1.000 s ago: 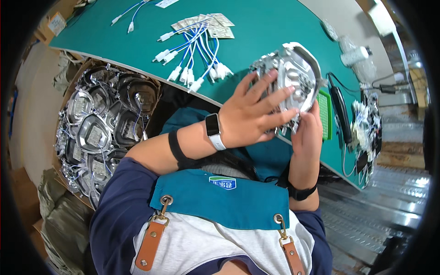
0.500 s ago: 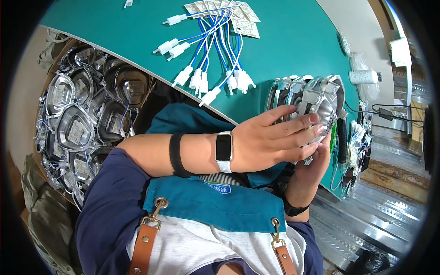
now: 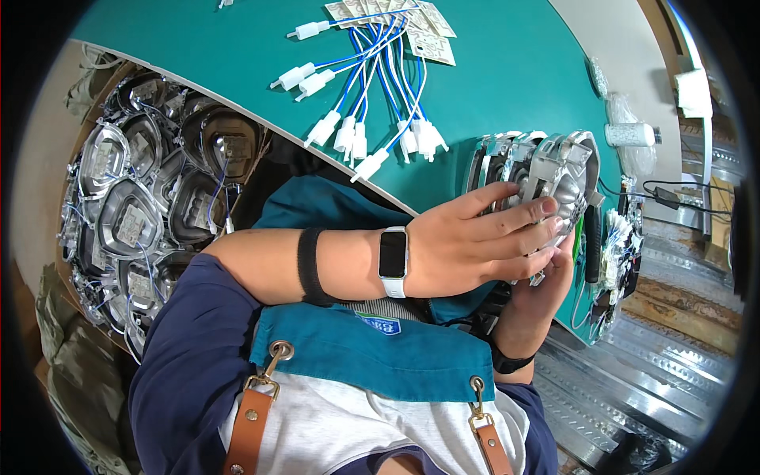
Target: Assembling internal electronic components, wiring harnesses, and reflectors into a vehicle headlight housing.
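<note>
A row of shiny silver metal lamp housings (image 3: 564,178) stands pressed together at the near right edge of the green table. My left hand (image 3: 483,241) reaches across from the left and lies over their near side, fingers stretched along the metal. From below, my right hand (image 3: 548,289) cups the same housings on their right side; most of its fingers are hidden behind the left hand and the metal. Farther off, small white circuit boards (image 3: 430,47) lie in a fanned pile, their blue and white wires ending in white plug connectors (image 3: 370,165).
Left of the table, a carton holds many similar metal housings (image 3: 131,220) with boards and wires inside. A white bottle (image 3: 633,134) and clear plastic wrap stand at the right edge. Below them are a black cable (image 3: 673,195) and a bundle of white connectors (image 3: 616,241).
The whole view has shifted slightly, so the boards and wires sit a little farther right and lower. Both hands keep their place on the metal housings.
</note>
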